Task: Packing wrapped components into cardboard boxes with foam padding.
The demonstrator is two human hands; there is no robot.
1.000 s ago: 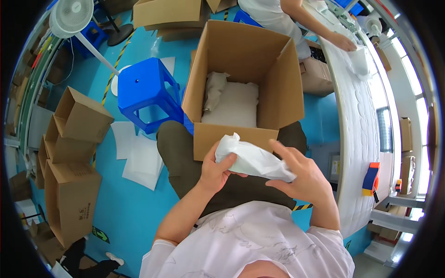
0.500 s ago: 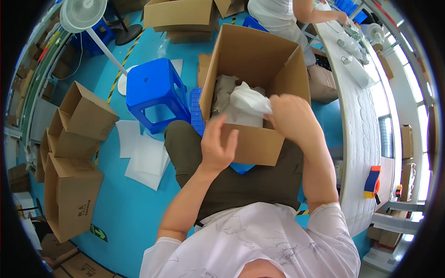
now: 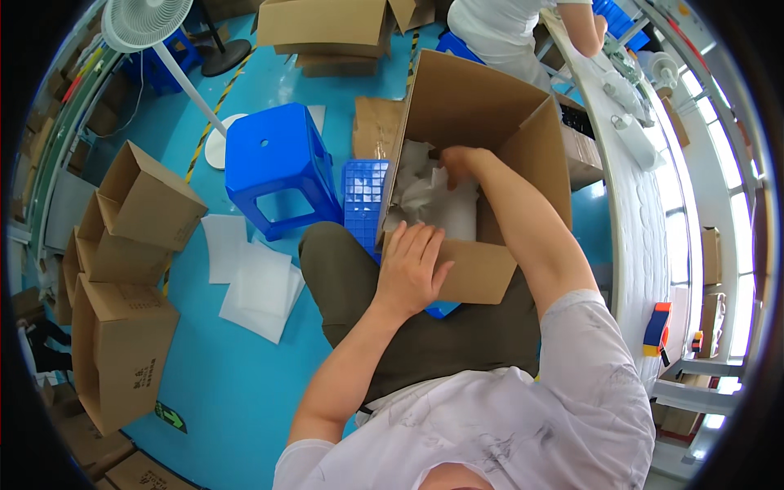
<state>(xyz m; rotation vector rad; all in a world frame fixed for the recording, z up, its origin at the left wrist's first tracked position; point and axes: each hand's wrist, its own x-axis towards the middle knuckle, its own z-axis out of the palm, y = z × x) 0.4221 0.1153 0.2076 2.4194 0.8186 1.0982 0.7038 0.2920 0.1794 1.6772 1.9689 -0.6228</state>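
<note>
In front of me an open cardboard box [image 3: 478, 269] stands tilted between my knees. A white wrapped packet [image 3: 420, 194] lies inside it, among crumpled pale wrapping and other wrapped pieces; what the wrapping covers is hidden. My right hand [image 3: 463, 163] reaches into the box from the right, its fingers bent and closed at the packet's far right edge, with some fingertips out of sight. Across the box's near left rim rests my left hand [image 3: 408, 268], its fingers stretched out, holding nothing.
A blue stool [image 3: 273, 163] and a blue crate [image 3: 364, 192] stand left of the box. White sheets [image 3: 257, 282] lie on the floor, with more cardboard boxes [image 3: 122, 343] farther left. Along the right runs a long table [image 3: 625, 269]. A co-worker [image 3: 498, 28] is at the far end.
My right hand has gone deeper into the box with the white packet, which now sits lower. My left hand has come down onto the near rim. The view has shifted slightly.
</note>
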